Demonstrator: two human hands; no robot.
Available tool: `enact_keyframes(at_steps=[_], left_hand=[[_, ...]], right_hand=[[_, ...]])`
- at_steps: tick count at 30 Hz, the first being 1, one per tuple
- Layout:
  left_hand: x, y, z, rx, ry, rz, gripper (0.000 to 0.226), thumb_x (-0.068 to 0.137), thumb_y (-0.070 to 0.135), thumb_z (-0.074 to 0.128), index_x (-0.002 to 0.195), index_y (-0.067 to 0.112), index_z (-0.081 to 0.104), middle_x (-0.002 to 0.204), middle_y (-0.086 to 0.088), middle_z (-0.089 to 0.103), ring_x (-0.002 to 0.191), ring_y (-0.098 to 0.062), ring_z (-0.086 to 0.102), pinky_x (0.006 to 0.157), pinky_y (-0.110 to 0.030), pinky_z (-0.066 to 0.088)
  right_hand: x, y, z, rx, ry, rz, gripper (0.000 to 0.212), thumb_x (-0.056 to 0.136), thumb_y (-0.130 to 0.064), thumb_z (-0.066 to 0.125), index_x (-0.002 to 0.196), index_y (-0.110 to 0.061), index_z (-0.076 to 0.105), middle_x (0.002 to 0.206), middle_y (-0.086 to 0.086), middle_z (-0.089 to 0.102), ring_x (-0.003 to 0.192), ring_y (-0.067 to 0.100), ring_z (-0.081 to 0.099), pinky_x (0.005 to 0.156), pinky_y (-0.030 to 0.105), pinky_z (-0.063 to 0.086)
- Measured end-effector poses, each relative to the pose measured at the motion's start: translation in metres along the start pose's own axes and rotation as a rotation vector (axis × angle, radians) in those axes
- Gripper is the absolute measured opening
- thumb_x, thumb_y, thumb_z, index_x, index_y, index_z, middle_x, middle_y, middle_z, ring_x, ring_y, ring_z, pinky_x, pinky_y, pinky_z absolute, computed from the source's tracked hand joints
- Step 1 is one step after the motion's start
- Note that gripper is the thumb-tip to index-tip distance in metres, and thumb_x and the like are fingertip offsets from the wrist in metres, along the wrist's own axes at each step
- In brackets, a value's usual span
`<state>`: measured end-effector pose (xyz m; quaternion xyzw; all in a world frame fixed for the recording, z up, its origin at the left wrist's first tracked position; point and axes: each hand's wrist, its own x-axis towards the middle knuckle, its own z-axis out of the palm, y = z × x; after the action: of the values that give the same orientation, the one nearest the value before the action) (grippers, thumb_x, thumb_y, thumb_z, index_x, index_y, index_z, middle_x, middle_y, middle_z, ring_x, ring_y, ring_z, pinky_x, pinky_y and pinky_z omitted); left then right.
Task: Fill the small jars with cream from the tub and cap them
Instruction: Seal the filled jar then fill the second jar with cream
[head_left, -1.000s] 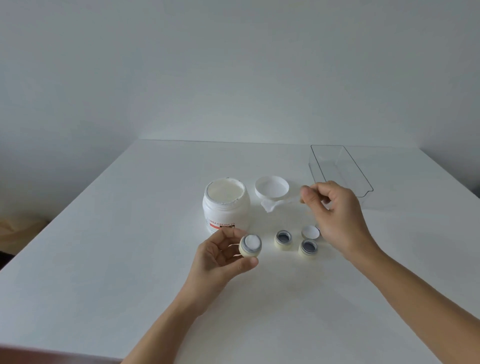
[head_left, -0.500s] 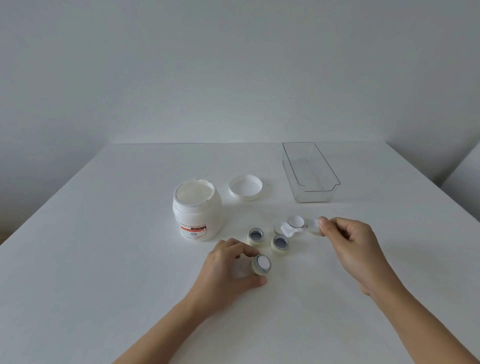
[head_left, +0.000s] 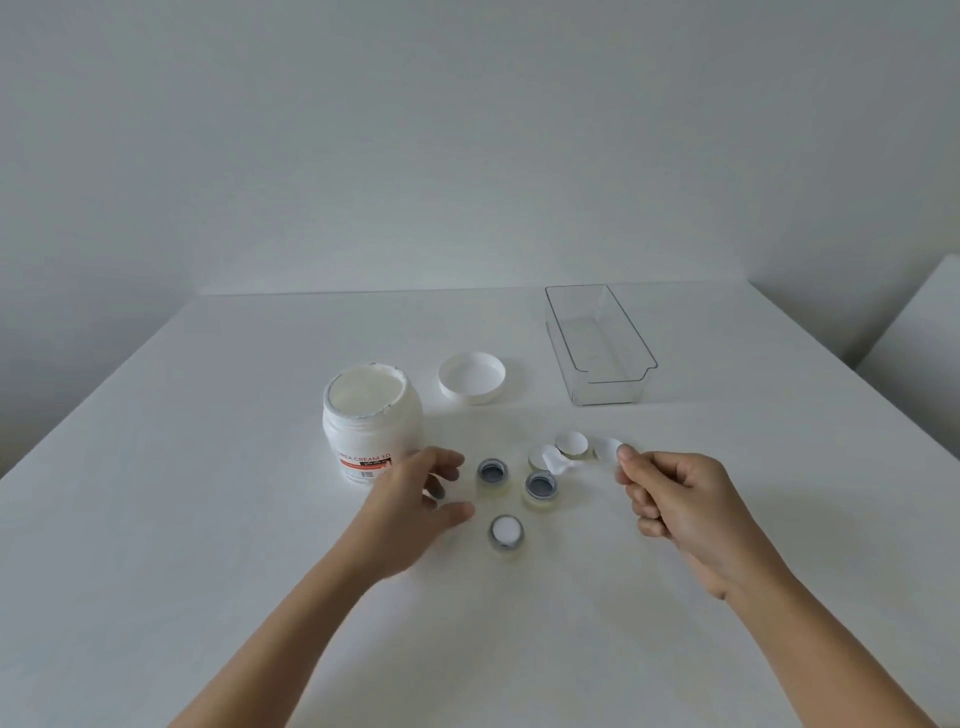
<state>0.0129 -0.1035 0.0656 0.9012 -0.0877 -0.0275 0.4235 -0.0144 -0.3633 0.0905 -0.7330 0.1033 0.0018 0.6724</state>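
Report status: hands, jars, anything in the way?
Left hand open, off the filled jar. Right hand pinching a white cap. Two jars unfilled. Nothing blocking.

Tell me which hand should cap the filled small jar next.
Right, probably. The right hand already pinches a small white cap at its fingertips, while the left hand hangs loosely open, holding nothing, just beside the filled jar and well placed to steady it.
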Motion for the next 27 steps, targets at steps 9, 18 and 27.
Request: enact_keyframes(at_steps=[9,18,27], left_hand=[[0.015,0.011,0.021,0.15,0.041,0.113,0.034,0.082,0.022,0.075,0.114,0.018,0.064,0.104,0.002,0.057,0.077,-0.007,0.047,0.072,-0.017,0.033],[-0.018,-0.003,0.002,-0.195,0.227,0.043,0.023,0.077,0.018,0.08,0.095,0.026,0.067,0.091,0.017,0.071,0.081,0.0,0.067,0.065,-0.013,0.052],[-0.044,-0.019,-0.014,-0.656,0.363,-0.069,0.027,0.065,0.012,0.084,0.087,0.022,0.072,0.085,0.003,0.074,0.067,-0.013,0.064,0.064,-0.02,0.053]], right_hand=[[0.006,-0.005,0.002,0.149,-0.034,0.025,0.032,0.089,-0.022,0.064,0.067,0.002,0.067,0.059,0.004,0.053,0.047,0.011,0.04,0.045,0.022,0.037],[0.027,-0.048,0.031,-0.031,-0.097,-0.182,0.024,0.088,-0.023,0.066,0.073,-0.005,0.072,0.055,-0.003,0.061,0.046,0.013,0.044,0.051,0.023,0.044],[0.058,-0.099,0.136,-0.601,-0.056,-0.792,0.03,0.089,-0.03,0.064,0.07,-0.007,0.065,0.055,-0.002,0.056,0.052,0.008,0.048,0.056,0.025,0.041]])
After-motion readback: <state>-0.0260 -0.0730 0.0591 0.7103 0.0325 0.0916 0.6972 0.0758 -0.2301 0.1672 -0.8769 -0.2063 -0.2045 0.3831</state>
